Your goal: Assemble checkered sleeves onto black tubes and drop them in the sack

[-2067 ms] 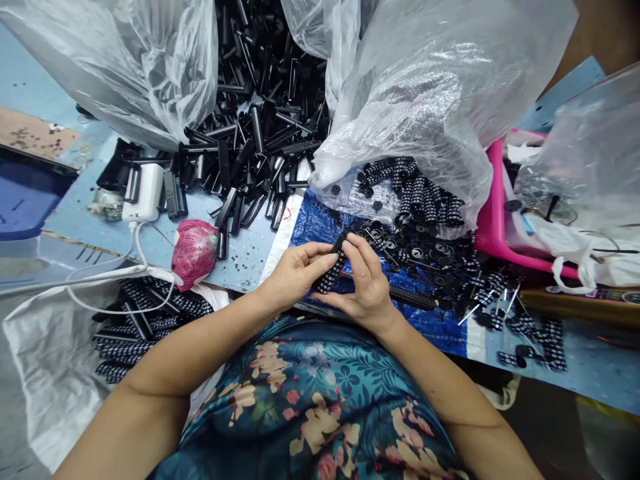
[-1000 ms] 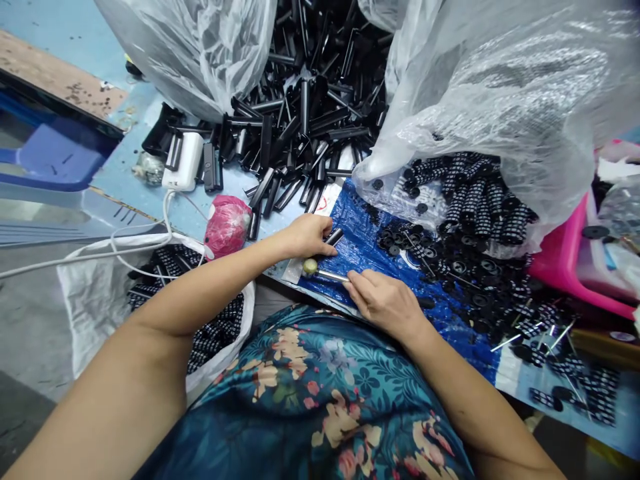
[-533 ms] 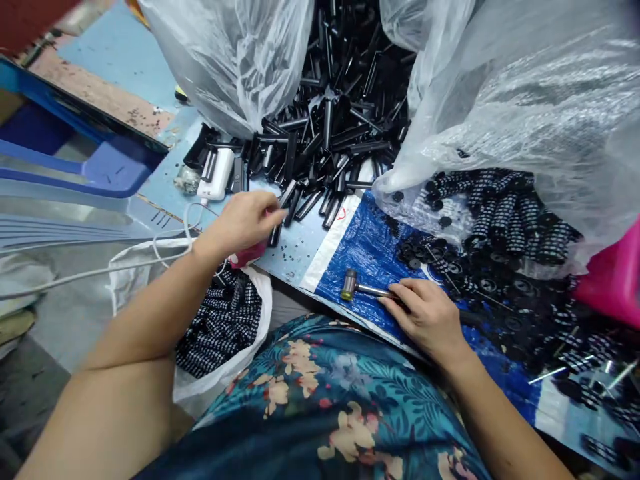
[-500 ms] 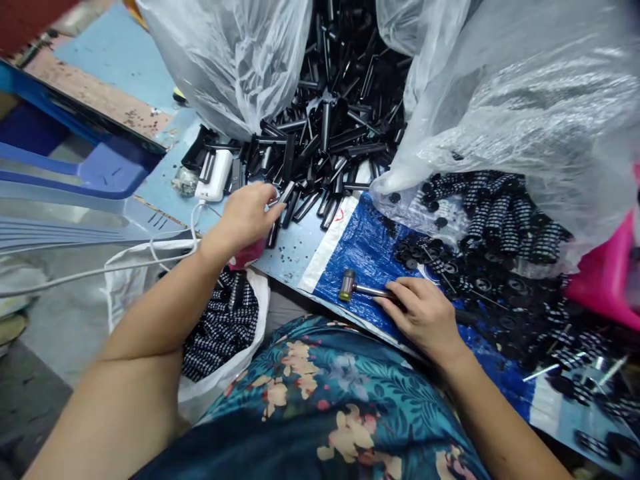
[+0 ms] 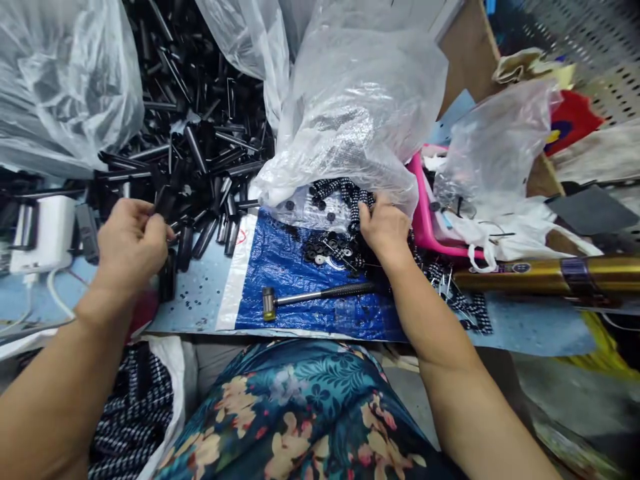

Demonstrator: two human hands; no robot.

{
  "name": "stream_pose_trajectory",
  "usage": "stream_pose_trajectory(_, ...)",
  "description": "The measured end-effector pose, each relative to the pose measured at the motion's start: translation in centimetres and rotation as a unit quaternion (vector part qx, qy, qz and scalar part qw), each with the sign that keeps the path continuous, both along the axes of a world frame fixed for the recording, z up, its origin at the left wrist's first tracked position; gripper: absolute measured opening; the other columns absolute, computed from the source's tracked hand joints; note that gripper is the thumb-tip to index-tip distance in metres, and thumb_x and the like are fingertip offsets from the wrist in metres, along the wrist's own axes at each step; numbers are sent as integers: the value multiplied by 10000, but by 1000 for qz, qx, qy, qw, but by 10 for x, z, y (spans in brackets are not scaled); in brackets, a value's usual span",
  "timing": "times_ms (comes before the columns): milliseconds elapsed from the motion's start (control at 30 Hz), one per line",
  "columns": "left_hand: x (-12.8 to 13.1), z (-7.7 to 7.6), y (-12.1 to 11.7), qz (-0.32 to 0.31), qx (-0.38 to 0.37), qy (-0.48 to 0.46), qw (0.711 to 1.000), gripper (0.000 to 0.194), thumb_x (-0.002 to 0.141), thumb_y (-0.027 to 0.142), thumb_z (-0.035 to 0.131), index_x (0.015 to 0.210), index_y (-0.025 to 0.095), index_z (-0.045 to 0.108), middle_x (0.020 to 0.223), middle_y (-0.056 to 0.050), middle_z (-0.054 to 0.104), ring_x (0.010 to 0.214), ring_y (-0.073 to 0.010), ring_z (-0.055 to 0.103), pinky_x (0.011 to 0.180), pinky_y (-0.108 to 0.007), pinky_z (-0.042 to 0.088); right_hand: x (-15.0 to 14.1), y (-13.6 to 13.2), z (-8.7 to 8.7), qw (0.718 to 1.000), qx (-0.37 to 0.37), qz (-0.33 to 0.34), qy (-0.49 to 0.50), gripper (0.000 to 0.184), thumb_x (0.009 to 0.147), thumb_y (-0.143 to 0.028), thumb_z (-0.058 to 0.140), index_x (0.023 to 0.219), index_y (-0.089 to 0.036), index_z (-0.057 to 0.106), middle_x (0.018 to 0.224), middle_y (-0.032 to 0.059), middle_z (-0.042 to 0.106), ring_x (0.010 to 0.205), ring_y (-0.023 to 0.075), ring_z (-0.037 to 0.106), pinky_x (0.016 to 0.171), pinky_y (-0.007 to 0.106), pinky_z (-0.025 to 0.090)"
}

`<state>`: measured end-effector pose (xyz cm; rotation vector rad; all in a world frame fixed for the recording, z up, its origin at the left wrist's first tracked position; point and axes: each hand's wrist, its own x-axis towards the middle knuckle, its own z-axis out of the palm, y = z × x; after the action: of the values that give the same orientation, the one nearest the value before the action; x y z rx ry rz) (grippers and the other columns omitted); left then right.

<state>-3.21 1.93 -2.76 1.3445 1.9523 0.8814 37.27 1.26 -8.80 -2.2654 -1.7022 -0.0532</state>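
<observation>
My left hand (image 5: 131, 241) is closed on a black plastic tube (image 5: 163, 199) at the edge of a big heap of black tubes (image 5: 200, 140). My right hand (image 5: 384, 227) reaches into the mouth of a clear plastic bag (image 5: 355, 113), its fingers pinched on a black-and-white patterned sleeve (image 5: 356, 205). A small hammer (image 5: 310, 295) with a metal handle lies on the blue tarp (image 5: 280, 267) between my hands, touched by neither. Black round caps (image 5: 325, 247) lie scattered on the tarp near my right hand.
A white charger (image 5: 43, 233) with cable sits far left. A white sack of patterned sleeves (image 5: 135, 400) hangs below the table edge. A pink bin (image 5: 425, 213), more clear bags (image 5: 500, 147) and a gold tube (image 5: 545, 277) stand to the right.
My right hand let go of the hammer and moved up to the bag of patterned sleeves. My left hand stayed at the tube heap and gripped a tube. The view swung right.
</observation>
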Motion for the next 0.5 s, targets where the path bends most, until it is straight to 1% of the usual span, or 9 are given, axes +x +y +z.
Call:
stream_pose_trajectory(67,12,-3,-11,-2,16,-147,989,179,846,264,656,1000,260,565,574,76,554,558,-146,451,580,-262,327,-2,22,-1,998,-48,-16,-23,452,938,-402,571,1210,-44,614,919,240,701,845,332,670,804,490,482)
stream_pose_trajectory(133,21,-8,-23,-2,6,-249,969,205,854,268,658,1048,258,591,492,80,542,483,-139,440,533,-263,332,-2,31,-2,998,-58,-14,-29,408,923,-356,585,1184,-44,618,960,254,692,877,336,659,827,501,474)
stream_pose_trajectory(167,25,-11,-29,6,-7,-288,958,212,851,236,650,1054,255,591,494,75,565,469,-137,453,526,-261,344,0,31,-2,998,-52,-14,-29,394,924,-340,575,1186,-48,617,974,252,691,895,337,656,840,504,473)
stream_pose_trajectory(233,30,-13,-38,30,-33,-344,938,211,815,148,619,999,240,575,594,51,662,474,-130,512,533,-260,390,4,25,-3,999,-24,-14,-20,395,929,-333,555,1205,-57,618,982,240,694,923,339,654,859,510,480)
stream_pose_trajectory(300,32,-14,-45,34,-50,-376,925,209,759,104,597,921,223,544,685,33,704,468,-117,528,520,-254,405,9,11,-2,1000,26,-6,9,390,926,-351,550,1186,-75,641,982,216,701,924,327,656,876,514,494)
stream_pose_trajectory(333,30,-15,-49,24,-52,-379,924,196,747,118,595,899,222,528,675,34,694,444,-109,505,495,-248,388,11,2,-2,997,63,3,36,380,921,-372,558,1158,-92,658,982,195,704,908,307,657,882,505,503)
stream_pose_trajectory(367,26,-16,-52,-2,-62,-369,928,174,753,154,600,890,223,519,640,39,670,418,-105,475,471,-244,363,12,-8,-2,992,104,14,76,369,914,-402,573,1122,-114,673,973,165,705,872,278,656,875,483,516)
stream_pose_trajectory(433,12,-18,-62,-112,-129,-301,938,140,795,277,620,888,229,526,584,41,628,394,-109,438,446,-245,328,9,-30,-3,962,185,27,198,361,888,-481,623,1051,-165,685,920,89,690,754,205,630,795,408,545)
stream_pose_trajectory(500,-8,-22,-70,-252,-215,-171,928,183,825,395,615,855,222,564,610,19,628,451,-132,483,481,-257,359,-1,-52,-6,902,235,11,362,379,845,-558,679,998,-211,674,874,26,655,666,148,586,674,327,538)
